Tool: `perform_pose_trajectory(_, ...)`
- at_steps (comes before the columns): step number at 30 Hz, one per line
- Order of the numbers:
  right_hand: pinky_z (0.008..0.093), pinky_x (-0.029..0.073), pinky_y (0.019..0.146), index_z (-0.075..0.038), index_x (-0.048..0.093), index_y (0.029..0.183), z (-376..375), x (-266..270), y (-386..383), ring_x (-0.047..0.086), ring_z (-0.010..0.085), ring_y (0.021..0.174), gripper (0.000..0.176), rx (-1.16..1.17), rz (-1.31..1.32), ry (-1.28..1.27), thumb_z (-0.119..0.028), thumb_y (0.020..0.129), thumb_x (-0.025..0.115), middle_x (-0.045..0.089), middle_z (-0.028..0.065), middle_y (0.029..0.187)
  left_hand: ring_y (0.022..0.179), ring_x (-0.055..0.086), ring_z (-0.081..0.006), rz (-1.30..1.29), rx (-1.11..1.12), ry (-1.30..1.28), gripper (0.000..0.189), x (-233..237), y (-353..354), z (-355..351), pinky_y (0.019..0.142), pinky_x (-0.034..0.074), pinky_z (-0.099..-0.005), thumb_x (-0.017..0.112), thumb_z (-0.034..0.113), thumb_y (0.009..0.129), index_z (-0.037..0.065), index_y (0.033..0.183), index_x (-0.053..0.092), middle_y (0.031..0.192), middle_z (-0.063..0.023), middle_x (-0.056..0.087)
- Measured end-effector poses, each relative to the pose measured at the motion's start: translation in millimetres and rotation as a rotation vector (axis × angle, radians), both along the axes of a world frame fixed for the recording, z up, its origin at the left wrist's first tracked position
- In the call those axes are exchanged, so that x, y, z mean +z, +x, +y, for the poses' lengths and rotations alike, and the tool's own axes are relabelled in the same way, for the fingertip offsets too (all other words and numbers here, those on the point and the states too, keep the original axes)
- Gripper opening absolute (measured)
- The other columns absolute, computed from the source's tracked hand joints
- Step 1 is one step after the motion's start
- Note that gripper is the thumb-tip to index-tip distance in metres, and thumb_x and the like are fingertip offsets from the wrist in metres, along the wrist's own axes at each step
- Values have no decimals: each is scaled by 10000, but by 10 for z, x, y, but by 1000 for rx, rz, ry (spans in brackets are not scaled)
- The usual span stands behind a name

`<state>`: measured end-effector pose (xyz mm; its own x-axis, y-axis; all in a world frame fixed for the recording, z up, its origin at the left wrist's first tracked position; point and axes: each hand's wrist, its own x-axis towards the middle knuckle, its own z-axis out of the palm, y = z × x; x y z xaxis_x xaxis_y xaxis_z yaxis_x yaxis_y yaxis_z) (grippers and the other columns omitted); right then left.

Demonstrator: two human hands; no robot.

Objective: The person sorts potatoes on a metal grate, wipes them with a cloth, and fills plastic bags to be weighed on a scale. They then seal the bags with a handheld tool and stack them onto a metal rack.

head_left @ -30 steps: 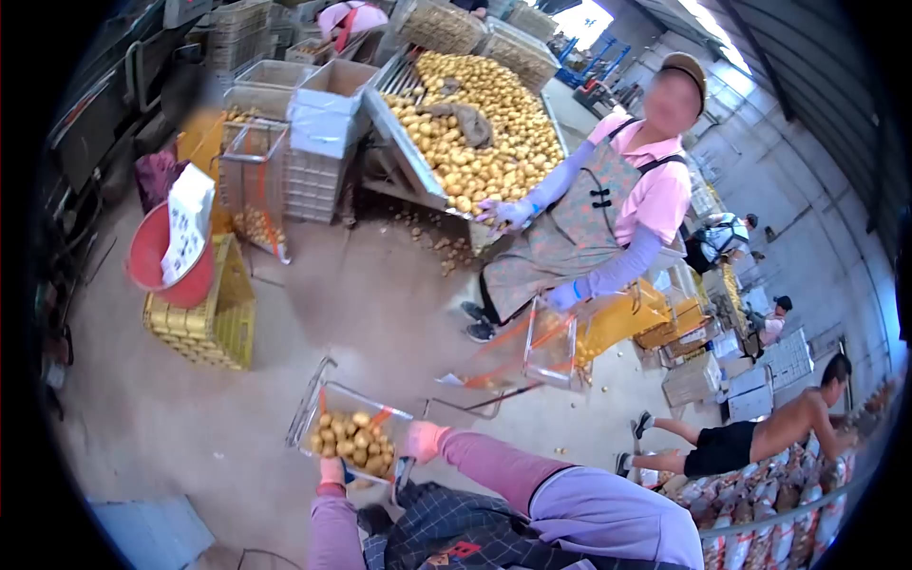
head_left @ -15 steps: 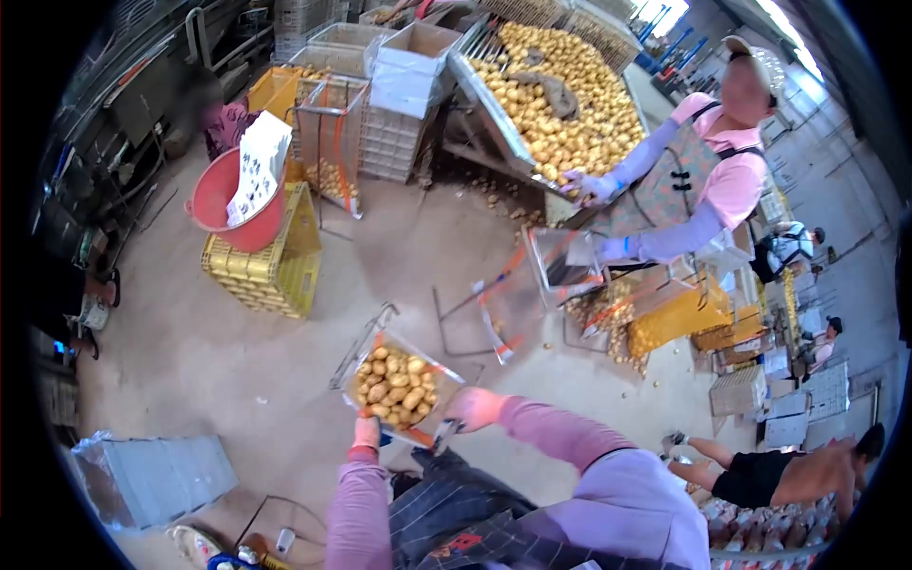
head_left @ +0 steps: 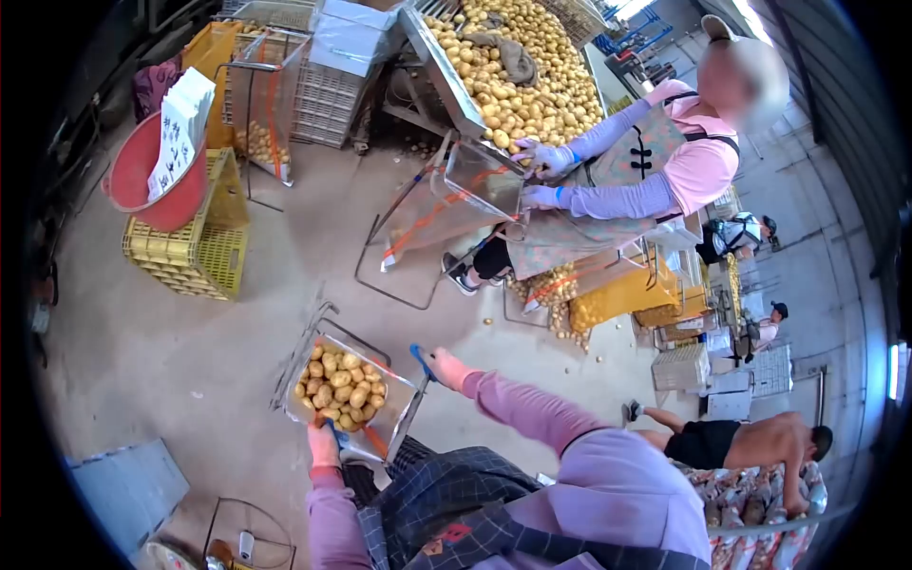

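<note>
A worker's left hand (head_left: 323, 445) grips the near edge of a metal frame (head_left: 408, 418), fingers closed over its rim, while potatoes (head_left: 340, 385) fill part of the clear bag (head_left: 388, 408) hung inside. The right hand (head_left: 446, 367), at the frame 0.5 seconds ago, has come away to just beyond its far right corner, fingers loosed and apparently empty, leaving 1 hand to steady the load. Across the floor (head_left: 228, 370), a co-worker (head_left: 613, 176) has brought a 2nd clear bag (head_left: 427, 223) up to the lower edge of a potato-laden table (head_left: 446, 81), hands at its mouth.
</note>
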<state>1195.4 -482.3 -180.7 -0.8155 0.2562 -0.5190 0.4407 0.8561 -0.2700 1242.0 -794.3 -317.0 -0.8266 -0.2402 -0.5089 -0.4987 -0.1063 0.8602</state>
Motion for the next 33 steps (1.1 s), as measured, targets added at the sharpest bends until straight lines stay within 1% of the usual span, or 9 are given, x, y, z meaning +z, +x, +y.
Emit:
perform_pose_trajectory(7, 416, 497, 727, -30, 613, 1008, -282, 1451, -1167, 631, 326, 817, 504, 580, -230, 195, -468, 902, 387, 648, 170, 920, 712, 544, -210, -226, -269, -68, 229, 307, -77, -732, 692, 453, -321, 429, 84, 857, -29, 1008, 560, 761, -136, 598)
perform_pose_trajectory(9, 455, 491, 738, -2, 566, 906, -706, 1017, -1988, 608, 357, 839, 246, 652, 313, 149, -214, 846, 456, 615, 202, 903, 757, 540, -211, 180, -242, -131, 204, 448, -110, -586, 730, 441, -329, 427, 88, 864, -12, 960, 576, 806, -121, 596)
perform_pose_trajectory(15, 369, 508, 672, -82, 623, 1058, -2028, -5, -2838, 595, 210, 722, 337, 819, -764, 51, -338, 855, 542, 599, 70, 931, 593, 556, -253, -246, -47, -173, 349, 437, 139, -458, 542, 412, -402, 480, 324, 893, -3, 862, 597, 626, -171, 556)
perform_pose_trajectory(19, 383, 505, 704, -38, 655, 975, -1946, -41, -2636, 626, 337, 805, 325, 1457, -368, 325, -294, 788, 584, 628, 200, 1014, 563, 513, -184, -300, 33, -118, 326, 577, 150, -412, 516, 393, -349, 545, 296, 872, -24, 836, 599, 609, -94, 528)
perform_pose_trajectory(23, 404, 477, 818, 21, 630, 903, -1620, -373, -2568, 606, 337, 886, 338, 979, 459, 78, -281, 754, 661, 625, 202, 954, 525, 472, -125, -292, 32, -269, 263, 675, 247, -349, 490, 385, -310, 552, 224, 875, -37, 873, 585, 589, -30, 503)
perform_pose_trajectory(24, 382, 504, 706, -3, 606, 867, -1677, 8, -2637, 608, 247, 738, 231, 235, 607, -442, -181, 749, 694, 627, 136, 858, 723, 575, -418, -367, -85, -320, 396, 496, 578, -214, 635, 443, -430, 554, 340, 868, -55, 900, 572, 744, -259, 595)
perform_pose_trajectory(27, 272, 455, 534, -32, 543, 790, -1774, 467, -2202, 520, 143, 552, 173, -181, 976, -1102, -168, 841, 636, 487, 3, 630, 782, 600, -218, -241, 280, -25, 309, 914, 736, -207, 706, 458, -324, 528, 184, 877, -4, 1116, 580, 834, -151, 639)
perform_pose_trajectory(31, 307, 444, 847, -14, 607, 1059, -1117, -940, -1360, 578, 203, 909, 282, -140, 706, -871, -217, 864, 593, 591, 88, 1073, 951, 555, -166, -48, 321, -546, 381, 595, 860, -75, 779, 425, -255, 483, 145, 910, 65, 1281, 506, 1074, -87, 584)
perform_pose_trajectory(33, 321, 441, 877, -1, 600, 1105, -1305, -858, -813, 584, 218, 942, 332, -191, 242, -838, -227, 867, 545, 618, 93, 1054, 1149, 495, -241, 118, 758, 260, 446, 545, 823, -124, 935, 387, -316, 474, 178, 890, 21, 1308, 459, 1208, -145, 539)
